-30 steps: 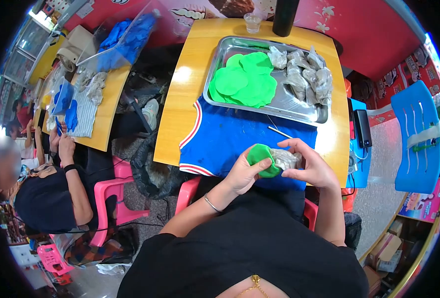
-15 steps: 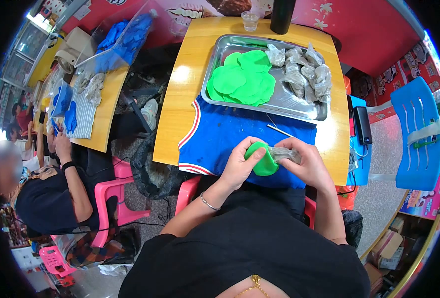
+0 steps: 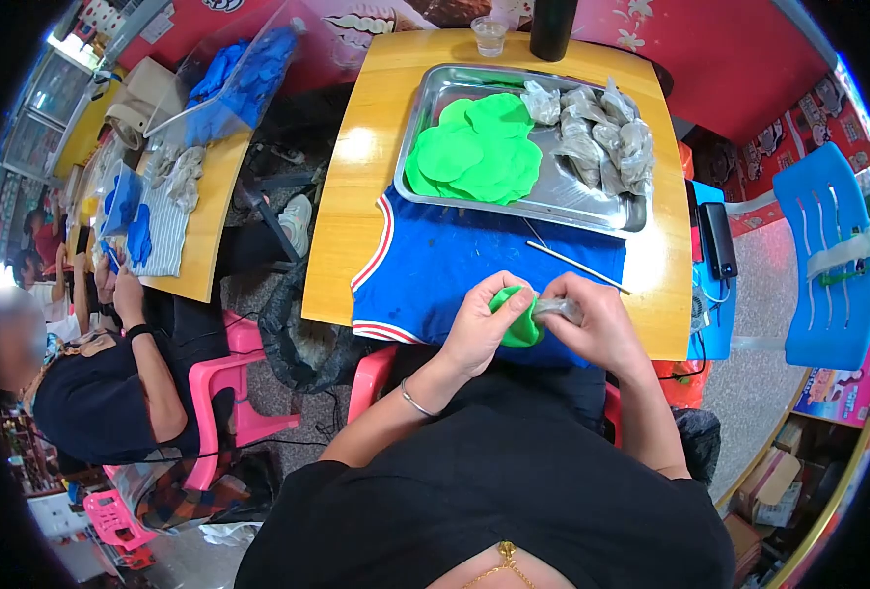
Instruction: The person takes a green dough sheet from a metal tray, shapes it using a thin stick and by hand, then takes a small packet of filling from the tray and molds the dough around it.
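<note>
My left hand is closed on a bright green round fabric pouch, thumb across its front. In my right hand is a small grey plastic-wrapped bundle, pinched by the fingers, its near end at the pouch's opening. How far it reaches inside is hidden. Both hands are above a blue jersey at the table's front edge. A thin pale stick lies just beyond the right hand. Farther back, a metal tray carries a pile of flat green rounds and several similar grey bundles.
A clear cup and a dark bottle stand at the back of the wooden table. To the left, another person works at a second table beside a pink chair. A blue chair is on the right.
The green pouch has been folded and gathered more tightly around the bundle's end. My right fingers have curled in closer, and less of the bundle shows.
</note>
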